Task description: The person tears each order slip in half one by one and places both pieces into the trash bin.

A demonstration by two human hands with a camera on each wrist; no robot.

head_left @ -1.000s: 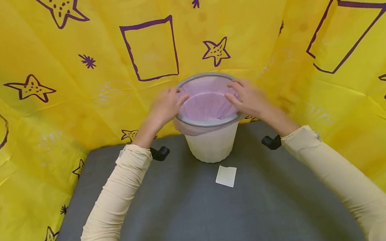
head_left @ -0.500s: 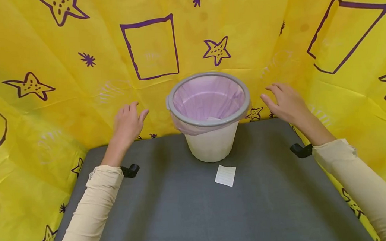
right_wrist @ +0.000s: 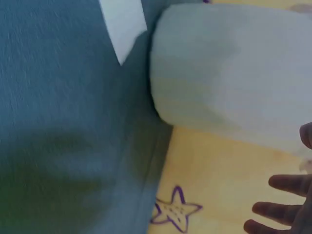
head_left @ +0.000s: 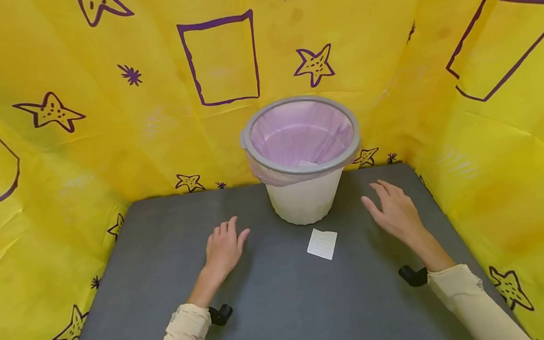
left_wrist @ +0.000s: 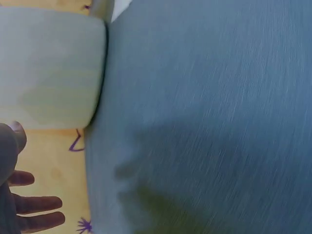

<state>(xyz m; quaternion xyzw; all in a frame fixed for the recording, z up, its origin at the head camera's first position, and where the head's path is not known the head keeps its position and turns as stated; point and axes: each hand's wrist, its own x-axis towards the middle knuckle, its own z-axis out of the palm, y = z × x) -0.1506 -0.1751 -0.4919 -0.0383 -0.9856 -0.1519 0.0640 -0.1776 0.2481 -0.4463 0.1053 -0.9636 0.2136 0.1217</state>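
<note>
A white waste bin [head_left: 305, 202] with a grey rim stands at the back of the table, lined with a pinkish-purple bag [head_left: 298, 136] whose edge folds down outside under the rim. Something pale lies inside it. In front of the bin a small square of white paper [head_left: 322, 244] lies flat. My left hand [head_left: 223, 247] hovers left of the paper, fingers spread, holding nothing. On the other side my right hand [head_left: 395, 211] is held over the table, apart from bin and paper, its fingers loosely extended. The left wrist view shows spread fingers [left_wrist: 41, 204] beside the bin's wall.
The dark grey tabletop [head_left: 281, 306] ends against yellow cloth walls [head_left: 166, 146] with purple star drawings, at the back and both sides. A black wrist mount [head_left: 221, 314] sits on the left wrist and another black mount [head_left: 413, 276] on the right.
Both hands have left the bin's rim, moved apart, then come down and back toward me over the table. The bin and paper stay in place; the head view has shifted slightly.
</note>
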